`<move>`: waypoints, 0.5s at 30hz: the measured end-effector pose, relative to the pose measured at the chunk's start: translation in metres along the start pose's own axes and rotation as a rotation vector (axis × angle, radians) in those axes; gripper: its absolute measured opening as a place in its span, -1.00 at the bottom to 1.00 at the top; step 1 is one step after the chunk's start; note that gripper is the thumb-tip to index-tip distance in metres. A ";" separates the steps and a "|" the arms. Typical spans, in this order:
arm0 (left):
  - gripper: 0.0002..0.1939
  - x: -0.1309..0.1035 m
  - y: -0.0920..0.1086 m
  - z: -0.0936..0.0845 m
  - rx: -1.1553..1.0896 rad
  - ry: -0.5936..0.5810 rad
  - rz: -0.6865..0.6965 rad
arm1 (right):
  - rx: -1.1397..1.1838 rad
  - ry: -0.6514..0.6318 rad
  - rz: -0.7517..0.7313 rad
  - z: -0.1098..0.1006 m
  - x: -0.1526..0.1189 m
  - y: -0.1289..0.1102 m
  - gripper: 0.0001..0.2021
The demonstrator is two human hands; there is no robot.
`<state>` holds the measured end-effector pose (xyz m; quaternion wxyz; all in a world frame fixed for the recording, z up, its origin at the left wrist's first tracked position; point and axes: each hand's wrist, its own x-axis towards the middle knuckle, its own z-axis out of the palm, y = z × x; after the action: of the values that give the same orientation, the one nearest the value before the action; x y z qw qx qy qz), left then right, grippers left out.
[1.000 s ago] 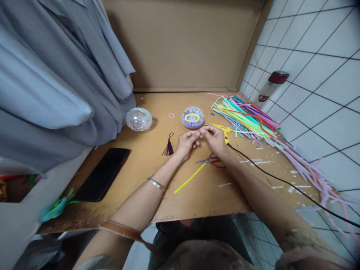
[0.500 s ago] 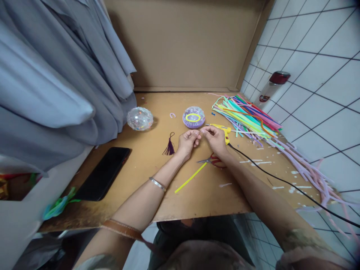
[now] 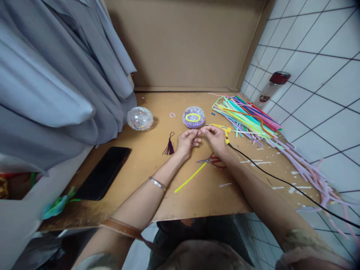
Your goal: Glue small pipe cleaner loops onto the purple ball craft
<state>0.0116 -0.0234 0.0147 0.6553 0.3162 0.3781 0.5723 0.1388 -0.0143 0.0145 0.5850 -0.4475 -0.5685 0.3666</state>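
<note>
My left hand [image 3: 189,141] and my right hand [image 3: 214,138] meet above the table, thumbs and forefingers pinched close together. Whatever lies between the fingertips is too small to make out. Just beyond them sits a purple ball [image 3: 197,122] with a yellow ring [image 3: 193,118] on its front. Partly behind my right hand lies a yellow glue gun [image 3: 225,129]. Red-handled scissors [image 3: 215,160] rest below my right wrist, their blades touching the end of a yellow pipe cleaner [image 3: 189,179]. A dark purple tassel [image 3: 169,147] lies left of my left hand.
A clear speckled ball [image 3: 140,119] stands at the left, behind a black phone [image 3: 104,173]. Many coloured pipe cleaners [image 3: 244,116] are heaped at the right. The glue gun's black cord [image 3: 270,173] runs off right. Grey cloth [image 3: 64,75] hangs at the left, and a bottle [image 3: 268,90] leans by the tiles.
The fingers of my left hand have loosened and spread slightly, while both pinched fingertips stay nearly in place. Nothing on the table has moved.
</note>
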 end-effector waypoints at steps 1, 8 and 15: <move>-0.71 -0.001 0.000 0.001 -0.002 -0.011 -0.008 | 0.005 0.000 0.003 0.000 0.000 0.000 -0.77; -0.67 -0.002 -0.001 0.003 -0.021 -0.048 -0.040 | 0.007 0.035 -0.005 0.001 -0.001 0.000 -0.79; -0.63 -0.003 -0.003 0.003 -0.014 -0.073 -0.067 | -0.003 0.061 0.030 0.002 -0.001 -0.002 -0.69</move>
<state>0.0160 -0.0273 0.0140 0.6895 0.3195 0.3605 0.5409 0.1366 -0.0158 0.0162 0.5958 -0.4681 -0.5440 0.3605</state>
